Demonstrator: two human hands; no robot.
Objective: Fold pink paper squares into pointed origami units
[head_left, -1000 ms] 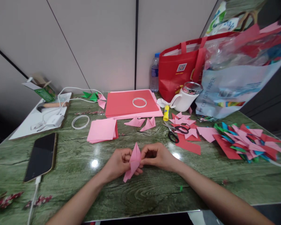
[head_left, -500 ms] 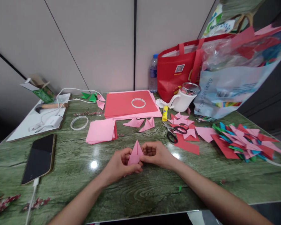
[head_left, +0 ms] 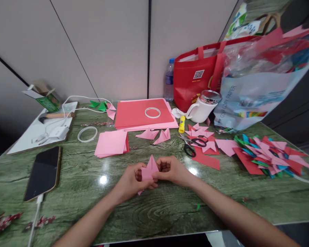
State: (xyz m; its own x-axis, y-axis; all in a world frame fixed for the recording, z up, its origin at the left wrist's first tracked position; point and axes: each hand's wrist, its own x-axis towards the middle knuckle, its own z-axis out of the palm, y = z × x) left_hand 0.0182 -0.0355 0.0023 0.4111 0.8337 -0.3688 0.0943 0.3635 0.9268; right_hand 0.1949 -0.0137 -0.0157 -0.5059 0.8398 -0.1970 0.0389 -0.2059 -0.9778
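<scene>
Between both hands is a folded piece of pink paper, its pointed tip upward and a crease down its middle. My left hand is closed on its left and lower side, and a small pink corner pokes out below the fingers. With thumb and fingers, my right hand pinches the right edge. Part of the paper is hidden behind the fingers. Beyond the hands lie two folded pink pieces and a stack of pink paper squares.
Scissors lie by a yellow glue stick, right of red sheets. A white mug, red bag and colourful folded-paper pile are at the right. A phone and tape roll lie left.
The pink paper's left flap now spreads outward, and its lower corner shows more beneath my left hand. Both hands stay in nearly the same place.
</scene>
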